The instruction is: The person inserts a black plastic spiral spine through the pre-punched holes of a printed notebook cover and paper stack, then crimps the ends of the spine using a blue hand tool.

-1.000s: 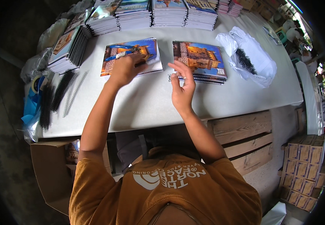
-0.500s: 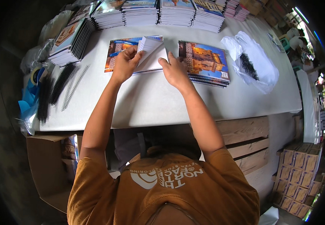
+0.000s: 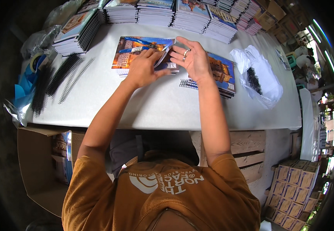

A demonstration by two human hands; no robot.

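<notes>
A picture-covered notebook (image 3: 122, 57) lies on the white table, on top of other pages or books. My left hand (image 3: 145, 68) rests on its cover with fingers stretched out and thumb apart. The cover's right edge curls up between my hands. Beside that edge, my right hand (image 3: 195, 63) is raised, palm showing and fingers spread, with rings on it. A blue-handled tool (image 3: 137, 40) lies across the cover, partly hidden by my left hand. Right of it, a stack of spiral notebooks (image 3: 222, 73) sits partly behind my right forearm, with a coil sticking out at its near left.
Black binding coils (image 3: 63, 73) lie at the left, near blue plastic and a tape roll (image 3: 40, 63). A white plastic bag (image 3: 269, 82) with black coils is at the right. Notebook stacks (image 3: 192, 17) line the far side. An open cardboard box (image 3: 36, 165) stands below left.
The turned-up white pages now lie under the picture cover. My left hand has gone from pinching pages to lying spread on the cover. My right hand has lifted and turned palm-out.
</notes>
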